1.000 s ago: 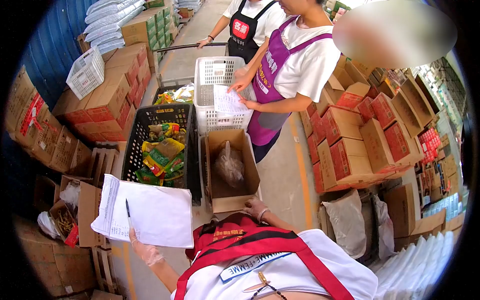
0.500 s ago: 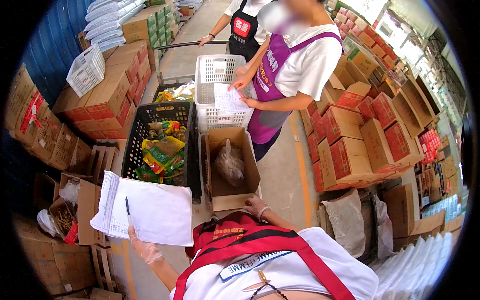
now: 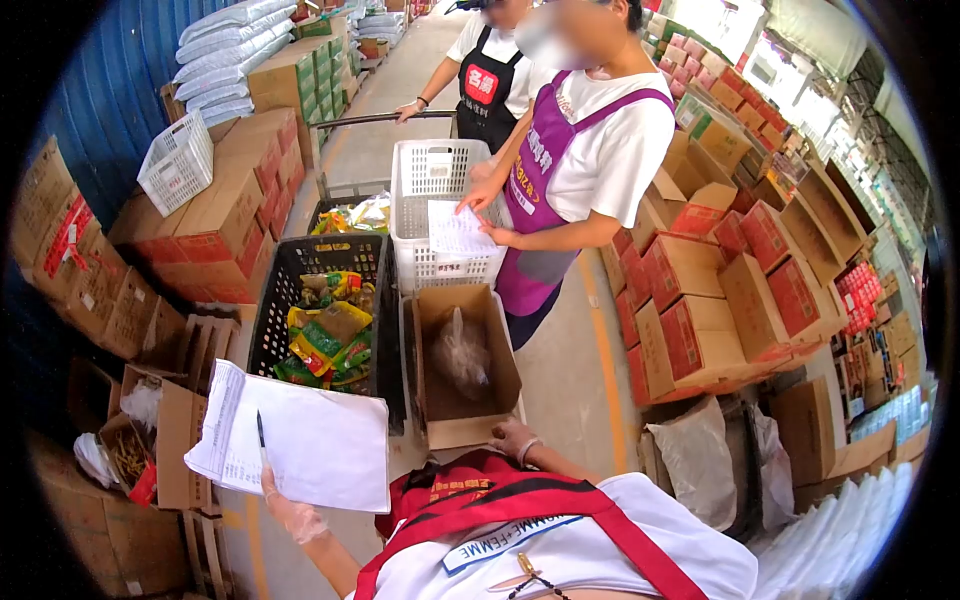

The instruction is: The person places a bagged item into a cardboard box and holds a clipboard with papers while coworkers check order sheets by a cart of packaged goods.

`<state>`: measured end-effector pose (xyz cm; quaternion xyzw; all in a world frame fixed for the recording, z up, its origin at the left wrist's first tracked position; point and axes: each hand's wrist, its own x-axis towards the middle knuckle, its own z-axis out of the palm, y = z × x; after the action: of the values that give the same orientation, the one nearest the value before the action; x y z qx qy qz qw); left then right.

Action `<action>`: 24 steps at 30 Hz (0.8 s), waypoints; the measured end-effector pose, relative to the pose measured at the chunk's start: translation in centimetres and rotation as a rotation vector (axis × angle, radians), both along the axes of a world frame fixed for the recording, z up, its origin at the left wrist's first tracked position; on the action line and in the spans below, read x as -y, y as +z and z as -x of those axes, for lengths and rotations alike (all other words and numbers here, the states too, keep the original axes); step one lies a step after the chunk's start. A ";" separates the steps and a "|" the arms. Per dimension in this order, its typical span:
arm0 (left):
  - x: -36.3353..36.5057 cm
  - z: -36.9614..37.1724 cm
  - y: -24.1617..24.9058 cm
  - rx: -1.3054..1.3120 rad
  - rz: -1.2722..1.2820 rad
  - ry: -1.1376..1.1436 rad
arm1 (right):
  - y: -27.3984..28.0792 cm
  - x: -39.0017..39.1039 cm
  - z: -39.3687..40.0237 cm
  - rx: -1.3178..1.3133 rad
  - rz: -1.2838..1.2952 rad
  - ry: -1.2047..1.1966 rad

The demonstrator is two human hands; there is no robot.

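Note:
My left hand (image 3: pixel 298 520), in a clear plastic glove, holds a stack of paper sheets (image 3: pixel 325 440) by the near edge. A dark pen (image 3: pixel 262 436) lies over the paper, its lower end at my fingers. My right hand (image 3: pixel 514 440), also gloved, has its fingers curled at the near right corner of an open cardboard box (image 3: pixel 470 432). Inside that box lies a clear plastic bag (image 3: pixel 462 352) whose contents I cannot make out. Left of the box stands a black crate (image 3: pixel 268 300) with several green and yellow packets (image 3: pixel 330 335).
Across from me, a person in a purple apron (image 3: pixel 540 180) holds a written sheet (image 3: pixel 460 232) over white crates (image 3: pixel 440 160). Another person in a black apron (image 3: pixel 482 90) grips a cart handle (image 3: pixel 380 118). Stacked cartons (image 3: pixel 690 290) line the right; more cartons (image 3: pixel 215 190) stand left.
My view has tilted up a little, so the crates, box and people sit lower in the picture. Both hands keep their places by the paper and the box.

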<state>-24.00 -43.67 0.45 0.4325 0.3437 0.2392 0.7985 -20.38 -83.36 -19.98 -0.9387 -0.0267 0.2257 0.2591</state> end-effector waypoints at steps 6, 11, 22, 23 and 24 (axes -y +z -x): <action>-0.4 0.3 -0.7 -0.049 -0.107 -0.015 | -1.4 0.3 0.1 0.058 -0.042 0.000; -0.4 0.0 -0.1 0.061 0.249 0.030 | -1.7 0.4 0.0 0.099 -0.038 0.052; 0.6 -0.2 1.3 0.028 0.239 0.038 | -1.0 0.3 -0.2 -0.050 -0.019 0.045; 0.3 -0.2 0.6 0.031 0.240 0.037 | -0.9 0.3 -0.3 -0.046 -0.018 0.044; -0.3 0.0 -0.4 0.036 0.192 0.030 | -1.1 0.4 -0.3 -0.064 -0.035 0.052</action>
<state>-24.02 -43.39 0.02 0.3443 0.3573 0.2246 0.8387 -20.04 -83.72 -21.04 -0.9253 -0.0466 0.2619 0.2703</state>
